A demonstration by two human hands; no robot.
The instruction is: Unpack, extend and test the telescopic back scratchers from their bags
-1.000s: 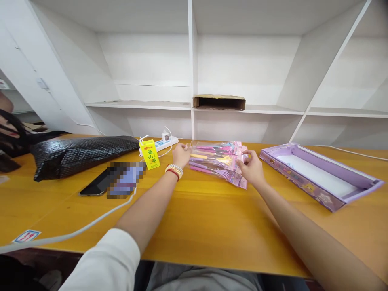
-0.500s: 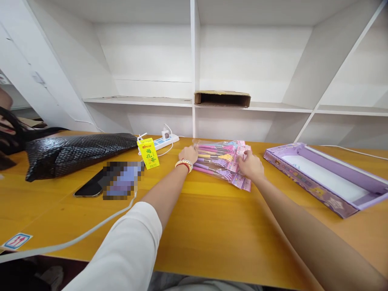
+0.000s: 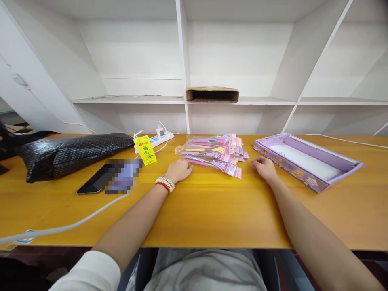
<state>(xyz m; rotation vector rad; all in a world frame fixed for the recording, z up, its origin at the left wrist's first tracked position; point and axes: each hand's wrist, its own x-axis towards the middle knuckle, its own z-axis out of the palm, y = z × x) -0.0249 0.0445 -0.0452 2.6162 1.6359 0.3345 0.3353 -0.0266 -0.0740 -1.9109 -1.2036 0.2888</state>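
Note:
Several back scratchers [image 3: 209, 152] with small hand-shaped heads, in pink, yellow and purple, lie in clear packets with pink cards in a loose pile on the table. My left hand [image 3: 179, 170] rests on the wood just in front of the pile's left end, fingers curled in and holding nothing. Right of the pink cards, my right hand [image 3: 264, 167] lies on the table with bent fingers, apart from the packets and with nothing visible in it. Beyond that hand stands a purple open display box [image 3: 303, 178], a small bluish shape at its inner left end.
On the left of the table [image 3: 218, 218] are a black wrapped bundle [image 3: 75, 151], a phone [image 3: 93, 180] beside a blurred patch, a yellow tea box [image 3: 145, 150], a power strip [image 3: 162, 138] and a white cable [image 3: 85, 218]. A cardboard box [image 3: 212, 95] sits on the shelf behind.
Both hands have let go of the packets and drawn back, left hand toward me, right hand outward. The packets lie more spread out. The view has shifted, showing my lap.

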